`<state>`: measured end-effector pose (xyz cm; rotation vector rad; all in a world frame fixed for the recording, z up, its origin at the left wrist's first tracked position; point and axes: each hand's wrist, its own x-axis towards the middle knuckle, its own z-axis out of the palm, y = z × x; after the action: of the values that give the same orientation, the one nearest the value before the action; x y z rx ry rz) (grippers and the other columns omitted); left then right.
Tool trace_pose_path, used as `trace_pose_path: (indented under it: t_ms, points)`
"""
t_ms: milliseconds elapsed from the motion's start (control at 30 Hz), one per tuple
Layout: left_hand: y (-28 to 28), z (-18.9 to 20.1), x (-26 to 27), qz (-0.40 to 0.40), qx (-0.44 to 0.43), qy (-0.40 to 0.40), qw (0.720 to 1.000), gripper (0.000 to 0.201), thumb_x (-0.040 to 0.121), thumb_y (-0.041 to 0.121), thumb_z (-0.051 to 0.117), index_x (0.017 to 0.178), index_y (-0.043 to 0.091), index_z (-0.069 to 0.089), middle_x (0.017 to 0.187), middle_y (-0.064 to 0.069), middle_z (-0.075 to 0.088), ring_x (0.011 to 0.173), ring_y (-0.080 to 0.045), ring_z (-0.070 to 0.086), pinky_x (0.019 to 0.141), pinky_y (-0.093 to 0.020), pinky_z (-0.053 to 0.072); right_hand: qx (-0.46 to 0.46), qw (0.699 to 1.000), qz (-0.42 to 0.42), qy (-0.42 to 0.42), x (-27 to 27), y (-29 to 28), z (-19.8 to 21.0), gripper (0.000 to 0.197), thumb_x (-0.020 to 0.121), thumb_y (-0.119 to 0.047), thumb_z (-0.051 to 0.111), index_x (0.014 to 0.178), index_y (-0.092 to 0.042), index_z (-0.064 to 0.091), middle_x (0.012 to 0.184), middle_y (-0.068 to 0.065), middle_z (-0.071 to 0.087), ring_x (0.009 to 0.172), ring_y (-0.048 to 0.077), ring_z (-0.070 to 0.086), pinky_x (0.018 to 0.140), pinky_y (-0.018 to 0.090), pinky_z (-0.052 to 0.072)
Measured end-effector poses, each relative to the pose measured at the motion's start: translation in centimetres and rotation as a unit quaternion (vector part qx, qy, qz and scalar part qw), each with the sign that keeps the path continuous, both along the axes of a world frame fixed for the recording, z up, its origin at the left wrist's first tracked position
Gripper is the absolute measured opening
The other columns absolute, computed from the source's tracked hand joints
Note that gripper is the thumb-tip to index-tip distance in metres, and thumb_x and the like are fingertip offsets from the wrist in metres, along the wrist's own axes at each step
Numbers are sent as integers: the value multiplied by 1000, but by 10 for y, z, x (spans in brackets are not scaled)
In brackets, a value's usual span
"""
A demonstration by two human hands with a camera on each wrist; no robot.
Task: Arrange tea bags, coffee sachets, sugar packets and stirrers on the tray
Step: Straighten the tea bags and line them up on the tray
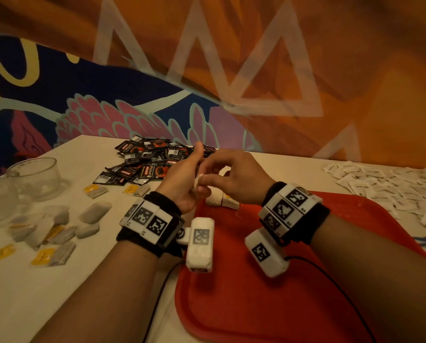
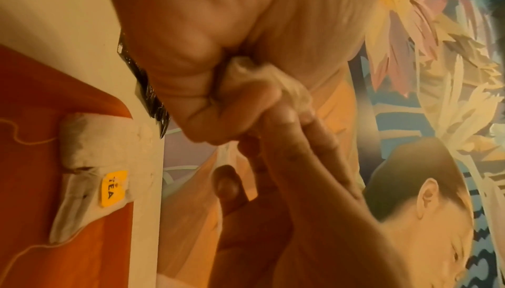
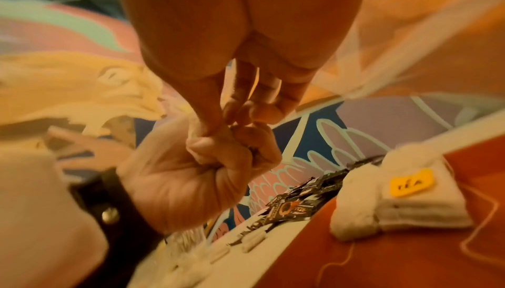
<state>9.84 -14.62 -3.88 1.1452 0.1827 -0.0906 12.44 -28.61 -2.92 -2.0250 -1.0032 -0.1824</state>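
Both hands meet above the far left corner of the red tray [image 1: 281, 305]. The left hand [image 1: 182, 184] has its grip curled round a crumpled tea bag [image 2: 262, 81], thumb up. The right hand [image 1: 234, 177] pinches the same tea bag with fingertips [image 3: 246, 109] from above.

On the tray, at its far left corner, lie two tea bags [image 1: 223, 200] side by side, touching; one shows a yellow tag [image 2: 113, 188] reading TEA, and their strings trail over the red surface. The rest of the tray is bare.

On the bench [image 1: 58, 293] left of the tray loose tea bags [image 1: 58, 229] lie scattered, some with yellow tags. Beyond them stand two clear glass bowls [image 1: 37, 177]; whether they hold anything I cannot tell. A heap of black coffee sachets [image 1: 147, 162] lies behind the hands. White sugar packets [image 1: 385, 186] spread over the bench right of the tray.
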Motion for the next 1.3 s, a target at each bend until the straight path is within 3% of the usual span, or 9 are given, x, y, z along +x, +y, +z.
trace_pose_path:
  t_ms: [233, 467, 567, 633, 767, 967, 1100, 1233, 1300]
  points:
    - [1, 3, 0, 12, -17, 3, 1000, 15, 102, 20, 53, 108, 10, 62, 70, -3, 58, 51, -6, 54, 36, -13, 39, 89, 989, -6, 116, 7, -3, 7, 19, 92, -5, 64, 84, -21, 60, 77, -6, 67, 65, 12, 60, 53, 27, 47]
    - [-1, 2, -1, 19, -15, -15, 1000, 20, 100, -3, 42, 103, 6, 60, 79, -9, 63, 58, -11, 61, 43, -17, 48, 146, 983, -47, 105, 12, -8, 11, 18, 93, -5, 63, 85, -22, 63, 81, 1, 69, 59, 2, 58, 55, 27, 48]
    - [0, 0, -2, 24, -13, 2, 1000, 24, 103, 5, 39, 95, 7, 61, 76, -8, 62, 57, -10, 55, 41, -17, 44, 160, 979, -65, 104, 12, -10, 13, 18, 93, -5, 64, 84, -21, 64, 78, 0, 68, 58, 1, 58, 55, 24, 48]
    - [2, -1, 0, 22, -39, 16, 999, 29, 106, 27, 41, 96, 6, 59, 77, -8, 58, 53, -10, 51, 39, -18, 41, 170, 977, -81, 104, 13, -11, 13, 20, 92, -6, 64, 83, -23, 65, 78, -1, 68, 63, 7, 60, 55, 26, 49]
    - [5, -2, 3, 11, 30, -56, 998, 66, 82, 66, 54, 107, 6, 65, 72, 0, 60, 50, -7, 44, 40, -19, 33, 154, 977, -117, 86, 14, -11, 14, 19, 91, -10, 67, 81, -27, 65, 83, 3, 69, 65, 13, 60, 55, 27, 49]
    - [-1, -5, 0, 66, 178, -172, 967, 10, 94, 22, 65, 99, 17, 73, 73, 6, 67, 55, -10, 42, 45, -22, 30, 152, 974, -133, 107, 11, -11, 15, 8, 92, -18, 67, 87, -23, 64, 82, 2, 68, 64, 10, 63, 53, 24, 50]
    - [1, -5, 0, 99, 175, -159, 967, 10, 95, 20, 64, 95, 23, 74, 76, 7, 70, 66, -22, 41, 48, -27, 31, 76, 979, -86, 170, 7, -17, 9, 21, 85, -28, 75, 101, -15, 71, 86, 5, 75, 76, 19, 72, 57, 23, 51]
    - [2, -6, 2, 119, 191, -144, 964, 12, 96, 18, 63, 91, 23, 73, 79, 5, 68, 55, -12, 42, 45, -25, 32, 28, 979, -115, 165, 10, -16, -3, 19, 75, -36, 82, 75, -18, 77, 74, 6, 73, 72, 27, 67, 64, 37, 49]
    - [4, -6, 4, 128, 186, -127, 966, 11, 96, 20, 63, 90, 21, 73, 77, 3, 66, 46, -6, 40, 42, -23, 31, -2, 976, -130, 177, 11, -14, -9, 21, 74, -34, 84, 71, -15, 77, 65, 3, 69, 62, 18, 59, 63, 36, 46]
